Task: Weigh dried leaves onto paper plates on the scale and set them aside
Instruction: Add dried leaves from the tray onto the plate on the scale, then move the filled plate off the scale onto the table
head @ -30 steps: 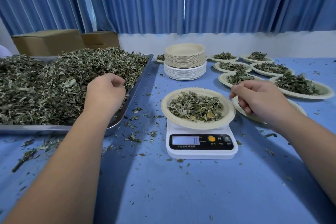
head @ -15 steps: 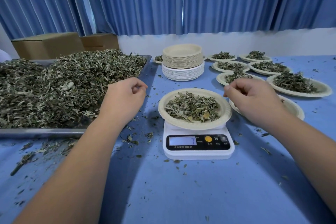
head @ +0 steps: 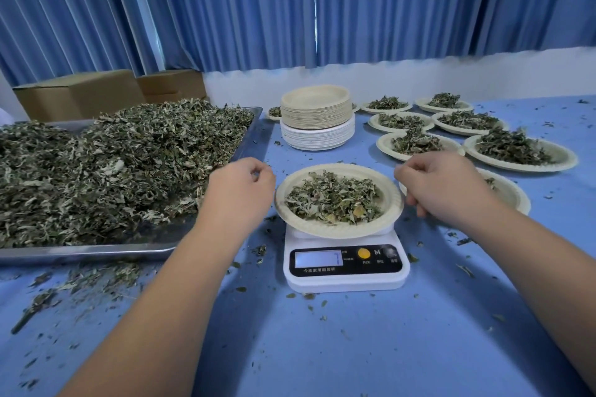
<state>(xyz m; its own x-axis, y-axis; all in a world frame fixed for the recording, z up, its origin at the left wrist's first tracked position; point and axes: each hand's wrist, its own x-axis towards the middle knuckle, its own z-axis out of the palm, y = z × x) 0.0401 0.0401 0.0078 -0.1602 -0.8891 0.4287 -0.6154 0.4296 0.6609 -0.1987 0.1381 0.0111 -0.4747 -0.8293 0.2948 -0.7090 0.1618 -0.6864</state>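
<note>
A paper plate (head: 392,203) heaped with dried leaves (head: 333,196) sits on the white digital scale (head: 346,271), whose display is lit. My left hand (head: 240,193) hovers just off the plate's left rim with its fingers curled. Nothing in it shows clearly. My right hand (head: 448,190) is at the plate's right rim, fingers curled too, thumb and fingertips right beside the edge. I cannot make out a firm grip on the rim.
A metal tray (head: 96,253) piled with loose dried leaves (head: 113,164) fills the left. A stack of unused plates (head: 316,116) stands behind the scale. Several filled plates (head: 516,151) lie at the back right, one (head: 512,193) under my right wrist. Leaf crumbs litter the blue tabletop.
My left hand has left the leaf pile and moved right to the plate's left rim. My right hand has moved left to the right rim.
</note>
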